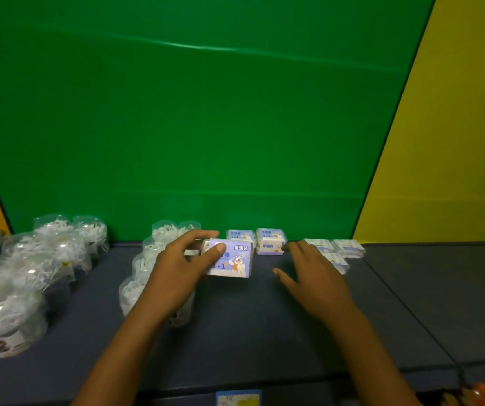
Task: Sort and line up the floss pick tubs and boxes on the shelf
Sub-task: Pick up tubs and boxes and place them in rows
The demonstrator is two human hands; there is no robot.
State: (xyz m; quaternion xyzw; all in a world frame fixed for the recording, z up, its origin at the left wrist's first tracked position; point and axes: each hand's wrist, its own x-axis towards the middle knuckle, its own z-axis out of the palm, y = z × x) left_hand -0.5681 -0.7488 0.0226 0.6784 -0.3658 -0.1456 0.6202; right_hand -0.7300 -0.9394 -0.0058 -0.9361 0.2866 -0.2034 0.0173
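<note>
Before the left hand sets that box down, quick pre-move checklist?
1. Left hand grip on the purple-and-white cartoon floss box: thumb on front, fingers over top, ok.
2. Right hand free, fingers spread: ok.
3. Bare dark shelf in front of the two standing purple boxes: ok.
4. Clear round floss tubs close behind the left hand: not ok.
5. Flat boxes at right lined up: not ok.

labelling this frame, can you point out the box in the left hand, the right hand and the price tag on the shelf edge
box in the left hand (234, 263): head view, on its printed front face.
right hand (314, 273): head view, on the back of the hand.
price tag (238, 398): head view, on its blue face at the shelf's front edge.
</note>
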